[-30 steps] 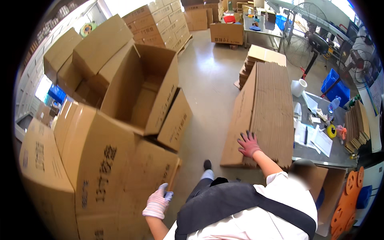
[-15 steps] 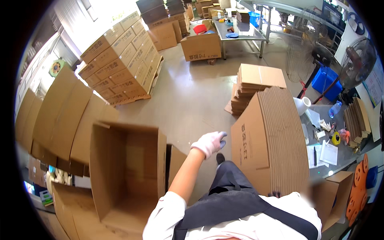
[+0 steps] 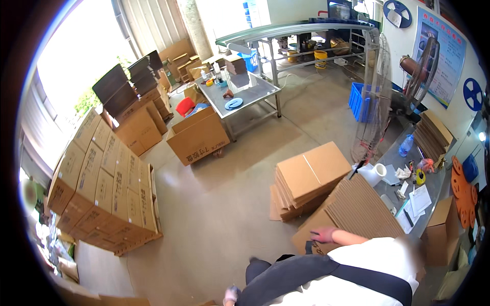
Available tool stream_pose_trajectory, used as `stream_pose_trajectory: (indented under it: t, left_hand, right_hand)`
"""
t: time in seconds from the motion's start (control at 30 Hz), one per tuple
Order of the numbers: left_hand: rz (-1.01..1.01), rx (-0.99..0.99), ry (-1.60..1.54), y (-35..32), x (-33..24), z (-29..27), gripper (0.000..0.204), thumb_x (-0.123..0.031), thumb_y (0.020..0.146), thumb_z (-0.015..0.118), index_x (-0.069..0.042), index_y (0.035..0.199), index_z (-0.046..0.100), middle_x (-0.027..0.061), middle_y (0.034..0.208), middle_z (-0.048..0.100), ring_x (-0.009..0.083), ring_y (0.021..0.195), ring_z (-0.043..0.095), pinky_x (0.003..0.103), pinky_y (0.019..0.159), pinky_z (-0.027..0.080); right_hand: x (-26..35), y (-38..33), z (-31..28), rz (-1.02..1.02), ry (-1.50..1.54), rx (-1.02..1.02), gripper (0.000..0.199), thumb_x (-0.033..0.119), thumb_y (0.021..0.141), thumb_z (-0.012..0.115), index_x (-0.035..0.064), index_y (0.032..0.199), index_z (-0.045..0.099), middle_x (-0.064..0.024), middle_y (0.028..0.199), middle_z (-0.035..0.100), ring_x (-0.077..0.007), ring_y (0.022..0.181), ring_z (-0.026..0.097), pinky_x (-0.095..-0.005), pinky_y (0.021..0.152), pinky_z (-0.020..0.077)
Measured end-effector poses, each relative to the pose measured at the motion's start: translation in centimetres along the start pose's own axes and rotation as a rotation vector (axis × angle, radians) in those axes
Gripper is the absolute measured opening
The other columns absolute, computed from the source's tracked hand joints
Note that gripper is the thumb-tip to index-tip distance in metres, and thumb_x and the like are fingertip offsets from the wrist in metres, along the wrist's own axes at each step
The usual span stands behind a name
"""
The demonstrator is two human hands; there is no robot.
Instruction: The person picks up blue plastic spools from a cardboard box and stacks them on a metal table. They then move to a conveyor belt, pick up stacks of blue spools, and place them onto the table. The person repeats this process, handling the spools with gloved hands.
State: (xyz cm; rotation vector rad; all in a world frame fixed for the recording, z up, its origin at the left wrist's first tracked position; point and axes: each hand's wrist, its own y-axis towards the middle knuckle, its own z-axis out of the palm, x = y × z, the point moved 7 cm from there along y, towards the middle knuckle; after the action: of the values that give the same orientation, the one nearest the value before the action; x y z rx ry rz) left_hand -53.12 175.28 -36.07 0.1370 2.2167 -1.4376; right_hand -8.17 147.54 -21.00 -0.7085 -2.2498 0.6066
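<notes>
My right hand, in a pinkish glove, reaches across the stack of flattened cartons beside me. Its fingers stretch over the printed outer face of the stack, and no sheet is seen lifted in them. My left hand wears a pale glove and hangs low by my left leg, at the lower edge of the view. Its fingers are small and partly cut off, and nothing can be made out in them. A second, lower pile of flattened cartons lies just beyond the first.
A pallet of closed cartons stands on the left. Farther off are an open carton and a metal table. A fan, a blue crate and a cluttered bench line the right side.
The view has swung to the right, and the open box at lower left has gone out of it. My left hand has dropped to the lower edge; my right hand has appeared on the carton stack.
</notes>
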Motion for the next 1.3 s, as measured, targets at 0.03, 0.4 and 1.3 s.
stream_pose_trajectory:
  t: [0.03, 0.4, 1.3]
  left_hand:
    - [-0.048, 0.008, -0.029, 1.2, -0.5, -0.8, 0.015, -0.013, 0.076, 0.059, -0.010, 0.091, 0.062, 0.0086, 0.083, 0.062, 0.0213, 0.075, 0.060, 0.036, 0.067, 0.051]
    - [-0.154, -0.024, 0.149, 23.4, -23.7, -26.0, 0.022, -0.018, 0.086, 0.045, -0.012, 0.089, 0.067, 0.0090, 0.089, 0.066, 0.0247, 0.081, 0.063, 0.037, 0.064, 0.049]
    - [0.174, 0.583, 1.373, 70.4, -104.0, -23.5, 0.030, -0.016, 0.082, 0.056, -0.006, 0.110, 0.063, 0.0151, 0.108, 0.064, 0.0315, 0.092, 0.064, 0.037, 0.076, 0.052]
  right_hand:
    - [3.0, 4.9, -2.8, -0.059, 0.043, -0.111, 0.060, 0.048, 0.088, 0.047, 0.0098, 0.135, 0.044, -0.0199, 0.129, 0.051, -0.0370, 0.118, 0.048, -0.0389, 0.100, 0.0380]
    - [7.5, 28.5, -19.5, 0.288, -0.080, -0.375, 0.071, 0.047, 0.080, 0.058, 0.0188, 0.141, 0.034, -0.0180, 0.150, 0.019, -0.0409, 0.136, 0.019, -0.0473, 0.109, 0.0219]
    - [-31.4, 69.1, -76.1, 0.564, 0.871, -0.709, 0.054, 0.033, 0.086, 0.056, 0.0057, 0.132, 0.046, -0.0167, 0.136, 0.046, -0.0292, 0.127, 0.042, -0.0361, 0.106, 0.0311]
